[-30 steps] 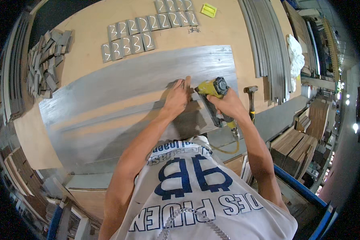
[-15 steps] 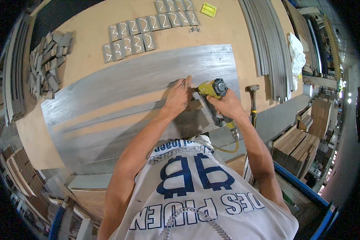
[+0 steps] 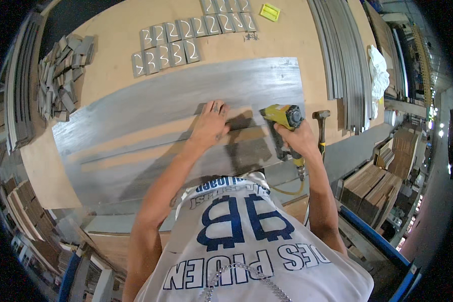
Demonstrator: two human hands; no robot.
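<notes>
My right hand [image 3: 298,138] is wrapped around the handle of a yellow and black nail gun [image 3: 283,116]. Its nose points left, above the right part of a grey wood-grain panel [image 3: 166,98]. On that panel my left hand [image 3: 209,125] rests palm down, empty, with the thumb apart from the fingers. Beneath and beside it, a narrow grey strip [image 3: 161,146] runs lengthwise between two tan bands. The nail gun's shadow falls across the strip's right end. A yellow air hose [image 3: 289,192] hangs from the gun's handle.
A hammer [image 3: 321,126] lies right of the gun. Several chalk-marked grey blocks [image 3: 173,31] and a yellow box [image 3: 270,12] sit at the far side. Offcuts [image 3: 65,75] are piled at left, long grey strips [image 3: 340,65] stacked at right beside a white cloth [image 3: 379,70].
The nail gun and my right hand have moved right, away from my left hand. My left hand has shifted a little left along the panel, its pointing finger drawn back.
</notes>
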